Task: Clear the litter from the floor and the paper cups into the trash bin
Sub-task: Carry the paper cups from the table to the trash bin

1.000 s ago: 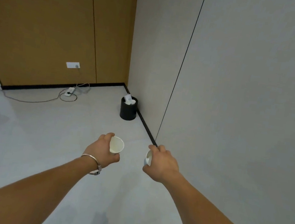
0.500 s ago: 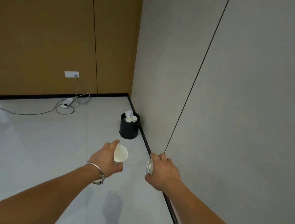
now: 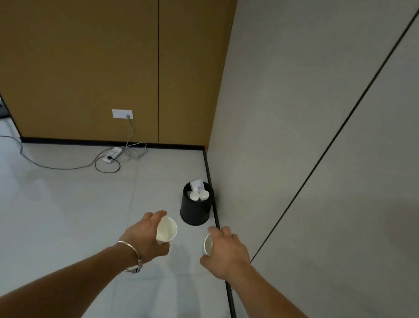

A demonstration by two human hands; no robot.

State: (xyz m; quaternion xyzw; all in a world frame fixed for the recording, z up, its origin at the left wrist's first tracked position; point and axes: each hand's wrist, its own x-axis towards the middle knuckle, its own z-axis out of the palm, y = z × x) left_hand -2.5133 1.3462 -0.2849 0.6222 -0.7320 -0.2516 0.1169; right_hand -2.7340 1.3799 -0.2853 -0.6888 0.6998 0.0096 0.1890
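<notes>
Head view: one smooth, pale floor [image 3: 48, 203] carries one round black bin [image 3: 194, 210] beside the grey wall [image 3: 276, 114], white cups showing inside. Near it, the left hand [image 3: 144, 238] curls round one white paper cup [image 3: 166, 231]; the right hand [image 3: 227, 255] grips a second cup [image 3: 207, 245].

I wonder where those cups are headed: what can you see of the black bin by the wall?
The small round black trash bin looks like matte plastic, open-topped and upright. It stands on the pale grey floor, close beside the black wall skirting; whether they touch is unclear. Inside lie white paper cups and a white packet.
</notes>
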